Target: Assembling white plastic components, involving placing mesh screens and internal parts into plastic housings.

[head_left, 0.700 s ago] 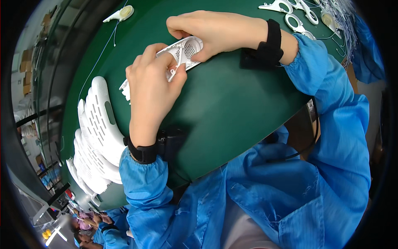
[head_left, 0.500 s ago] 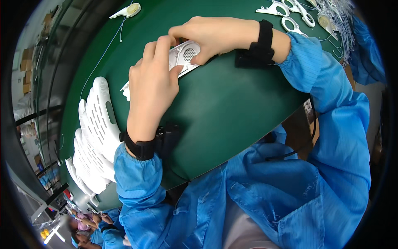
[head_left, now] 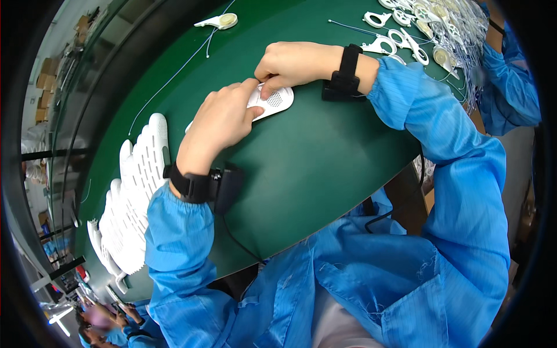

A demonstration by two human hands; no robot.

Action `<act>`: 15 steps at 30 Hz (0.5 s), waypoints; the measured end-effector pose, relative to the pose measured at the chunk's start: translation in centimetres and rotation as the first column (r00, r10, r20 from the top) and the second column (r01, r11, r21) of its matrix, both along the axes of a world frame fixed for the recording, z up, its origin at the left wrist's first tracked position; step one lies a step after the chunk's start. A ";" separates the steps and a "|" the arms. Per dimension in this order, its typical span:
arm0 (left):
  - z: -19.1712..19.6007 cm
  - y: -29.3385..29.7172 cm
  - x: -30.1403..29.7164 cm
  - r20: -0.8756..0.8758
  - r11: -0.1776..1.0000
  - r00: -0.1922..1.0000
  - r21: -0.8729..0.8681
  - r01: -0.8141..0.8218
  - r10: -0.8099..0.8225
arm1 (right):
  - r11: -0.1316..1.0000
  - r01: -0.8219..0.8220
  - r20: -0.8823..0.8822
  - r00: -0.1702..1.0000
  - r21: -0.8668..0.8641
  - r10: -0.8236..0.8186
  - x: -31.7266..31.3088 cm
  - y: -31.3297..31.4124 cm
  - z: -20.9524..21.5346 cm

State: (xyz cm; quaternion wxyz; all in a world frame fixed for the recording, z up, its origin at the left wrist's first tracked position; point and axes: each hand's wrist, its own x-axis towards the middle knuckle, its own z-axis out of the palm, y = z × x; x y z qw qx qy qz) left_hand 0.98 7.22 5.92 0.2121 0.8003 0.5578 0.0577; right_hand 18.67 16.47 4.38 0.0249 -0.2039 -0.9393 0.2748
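A long white plastic shell with a rounded end and a patch of small round holes lies low over the green table, mostly covered by my hands. My left hand is closed over its left and middle part, thumb along the near edge. My right hand is closed at the far edge, its fingers curled and its thumb pressed on the shell's upper face. Left of my left wrist, a fanned stack of white slotted shells rests on the table.
A white teardrop-shaped part with a blue-grey cord lies at the far edge. White ring-ended parts and cords pile up at far right, near another person's blue sleeve. The green table ends in front of my body.
The shell earlier showed a raised ring around the holes; now a smoother face shows there. My right hand's thumb has moved onto that face. The whole view has shifted slightly.
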 end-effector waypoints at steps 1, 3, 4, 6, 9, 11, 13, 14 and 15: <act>0.1 0.1 0.0 0.005 0.998 1.000 -0.056 0.012 -0.012 | 1.000 -0.002 -0.003 1.000 0.005 0.002 0.0 0.1 -0.1; 0.0 -0.1 -0.5 0.013 0.999 1.000 -0.051 0.017 -0.016 | 0.998 -0.029 -0.032 0.999 -0.052 0.027 0.0 0.4 -1.1; 0.0 -0.1 -0.9 0.021 0.999 1.000 -0.044 0.022 -0.021 | 0.999 -0.029 -0.053 0.998 -0.018 0.028 0.1 0.0 -1.0; 0.3 -0.6 -1.4 -0.028 0.995 0.997 -0.068 -0.078 0.076 | 1.000 -0.024 -0.071 0.997 -0.007 0.024 0.4 -0.3 -1.2; -0.5 -1.5 -2.0 0.048 0.985 0.988 -0.099 -0.139 0.144 | 0.999 0.018 -0.057 0.998 -0.036 -0.020 0.7 -0.6 -1.2; -0.7 -0.8 -2.3 0.320 0.990 0.941 0.051 -0.129 0.106 | 0.999 0.029 0.028 0.999 -0.017 -0.029 1.4 0.0 -0.9; 1.5 -1.3 -1.7 0.627 0.941 0.772 0.189 -0.280 0.104 | 0.969 0.143 -0.147 0.982 0.200 -0.115 3.7 -0.2 -1.3; 3.3 -2.6 -2.3 0.699 0.879 0.710 0.283 -0.385 0.086 | 0.984 0.172 -0.229 0.960 0.037 -0.159 4.3 -0.6 0.1; 5.2 -4.0 -2.3 0.806 0.822 0.592 0.329 -0.464 0.012 | 0.975 0.191 -0.292 0.932 -0.110 -0.215 5.7 -1.5 3.5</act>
